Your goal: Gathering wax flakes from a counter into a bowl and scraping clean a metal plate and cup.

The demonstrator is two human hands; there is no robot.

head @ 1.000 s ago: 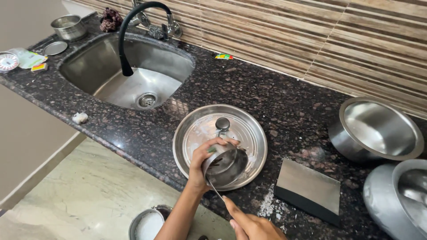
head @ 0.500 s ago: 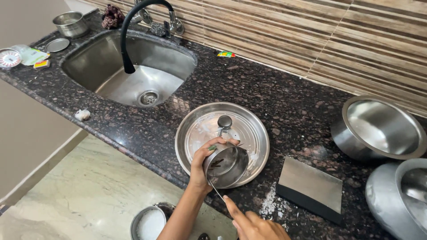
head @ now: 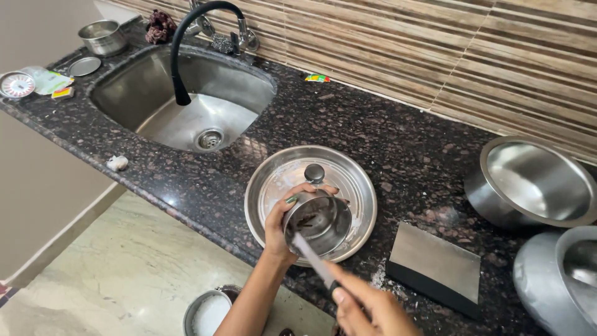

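Note:
My left hand (head: 278, 227) grips a small steel cup (head: 318, 219), tilted on its side over a round steel lid (head: 354, 180) with a knob that lies on the dark granite counter (head: 385, 130). My right hand (head: 367, 306), low in the view, holds a knife (head: 312, 256) by its dark handle. The blade reaches into the cup's mouth, where some dark residue shows.
A steel sink (head: 186, 102) with a black tap (head: 186, 43) is at the upper left. Two large steel pots (head: 535, 180) (head: 559, 280) stand at the right. A flat grey block (head: 438, 266) lies beside the lid. A container (head: 208, 314) stands on the floor below.
The view has shifted slightly. Both hands stay at the cup, with the knife still inside it.

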